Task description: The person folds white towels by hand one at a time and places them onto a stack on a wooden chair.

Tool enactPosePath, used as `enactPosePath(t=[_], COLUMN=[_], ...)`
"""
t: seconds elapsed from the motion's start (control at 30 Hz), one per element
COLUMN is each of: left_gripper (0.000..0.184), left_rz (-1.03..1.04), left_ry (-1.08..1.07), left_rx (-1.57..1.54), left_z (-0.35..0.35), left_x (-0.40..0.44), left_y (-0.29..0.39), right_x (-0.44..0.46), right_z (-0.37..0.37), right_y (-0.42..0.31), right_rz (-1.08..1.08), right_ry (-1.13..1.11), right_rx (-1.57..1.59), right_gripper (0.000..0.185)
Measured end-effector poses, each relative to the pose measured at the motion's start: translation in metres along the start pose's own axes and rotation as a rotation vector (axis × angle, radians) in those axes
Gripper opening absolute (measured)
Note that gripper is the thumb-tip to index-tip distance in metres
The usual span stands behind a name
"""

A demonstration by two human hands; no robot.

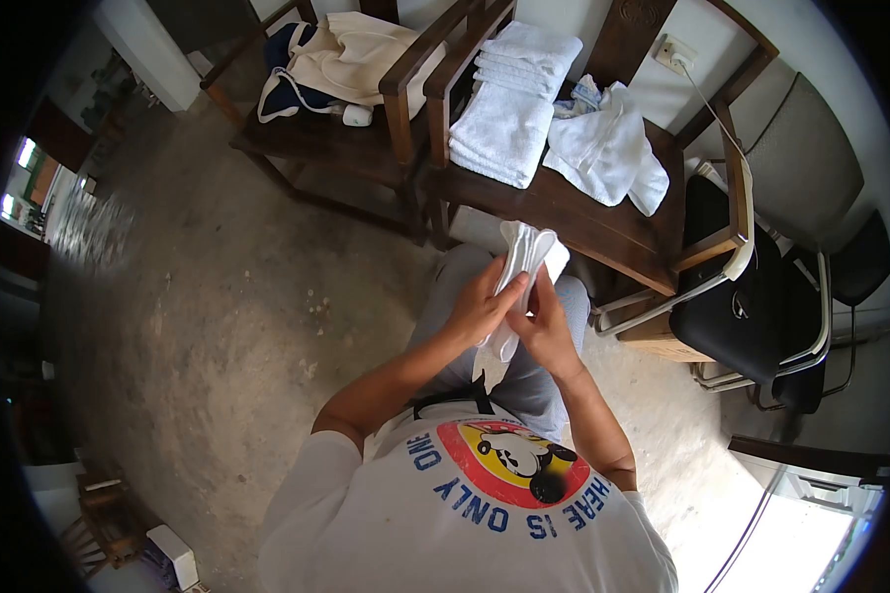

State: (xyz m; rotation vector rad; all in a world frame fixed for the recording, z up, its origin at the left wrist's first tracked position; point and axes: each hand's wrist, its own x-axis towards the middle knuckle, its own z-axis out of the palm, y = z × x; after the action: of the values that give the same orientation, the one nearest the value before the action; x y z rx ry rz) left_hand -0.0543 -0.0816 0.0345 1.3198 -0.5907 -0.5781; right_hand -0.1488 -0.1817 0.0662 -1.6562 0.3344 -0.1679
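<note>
A folded white towel (524, 255) is held upright in front of my lap, its layered, rounded edges facing up. My left hand (487, 304) grips it from the left, with the thumb across the front. From the other side, my right hand (546, 328) has its fingers closed on the folds. Part of the towel hangs below the hands, and the palms hide its middle. On the wooden chair ahead is a neat stack of folded white towels (504, 124). Loose, crumpled white towels (608, 148) lie to the right of the stack, one draping over the seat.
Another wooden chair (326, 148) at the left bears a cream and navy cloth (361, 54) and a small white object (357, 116). Black metal-framed chairs (737, 316) stand at the right, near a cardboard box (663, 343). A cord runs from the wall socket (675, 53).
</note>
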Motion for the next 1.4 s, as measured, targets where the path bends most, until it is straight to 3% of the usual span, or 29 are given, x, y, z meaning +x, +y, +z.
enactPosePath(t=[0.1,0.13,0.27,0.37,0.43,0.5,0.6,0.7,0.73,0.87,1.0,1.1,1.13,1.23,1.27,1.4], left_gripper=[0.056,0.063,0.057,0.057,0.057,0.055,0.051,0.051,0.049,0.045,0.042,0.044,0.043,0.047,0.051,0.049], left_rz=[0.002,-0.078,-0.177,-0.292,-0.380,-0.362,-0.316,-0.407,-0.422,-0.476,-0.516,-0.436,-0.396,0.241,0.392,0.235], left_ry=[-0.097,-0.132,-0.140,-0.116,-0.089,-0.167,-0.211,-0.291,-0.251,-0.124,-0.022,0.214,0.288,0.438,0.401,0.273], left_rx=[0.028,-0.057,-0.140,-0.225,-0.405,-0.571,-0.718,-0.889,-0.862,-0.741,-0.655,-0.470,-0.135,0.759,0.990,1.253], left_z=[0.000,-0.002,-0.005,-0.016,-0.020,-0.026,-0.026,-0.031,-0.033,-0.052,-0.076,-0.083,-0.083,-0.085,-0.084,-0.052], left_x=[0.004,0.005,0.006,0.009,0.014,0.020,0.027,0.037,0.037,0.029,0.008,-0.001,0.004,0.019,0.025,0.040], left_y=[0.000,0.002,0.006,0.009,0.027,0.041,0.058,0.053,0.045,-0.007,-0.036,-0.051,-0.054,-0.079,-0.073,-0.080], right_x=[0.004,0.004,0.009,0.008,0.008,0.012,-0.005,-0.013,-0.011,0.010,0.008,0.018,0.027,0.063,0.078,0.146], right_z=[-0.005,-0.014,-0.031,-0.040,-0.046,-0.058,-0.044,-0.033,-0.036,-0.039,-0.042,-0.046,-0.050,-0.065,-0.067,-0.073], right_y=[0.010,0.008,0.002,-0.007,0.023,0.057,0.050,0.053,0.049,0.045,0.062,0.035,0.031,0.003,-0.012,-0.059], right_rz=[-0.121,-0.099,0.023,0.036,-0.101,-0.128,0.256,0.170,0.181,0.281,0.431,0.411,0.340,0.284,0.230,0.063], right_ry=[-0.097,-0.185,-0.284,-0.148,0.203,0.342,0.095,0.071,0.042,0.076,0.071,0.119,0.098,0.072,0.073,0.138], right_rx=[0.064,0.097,0.469,0.441,0.228,0.129,1.040,1.051,1.083,0.868,0.754,0.745,0.764,0.725,0.718,0.730], right_gripper=[0.085,0.087,0.083,0.071,0.052,0.057,0.077,0.089,0.077,0.059,0.053,0.047,0.047,0.045,0.044,0.040])
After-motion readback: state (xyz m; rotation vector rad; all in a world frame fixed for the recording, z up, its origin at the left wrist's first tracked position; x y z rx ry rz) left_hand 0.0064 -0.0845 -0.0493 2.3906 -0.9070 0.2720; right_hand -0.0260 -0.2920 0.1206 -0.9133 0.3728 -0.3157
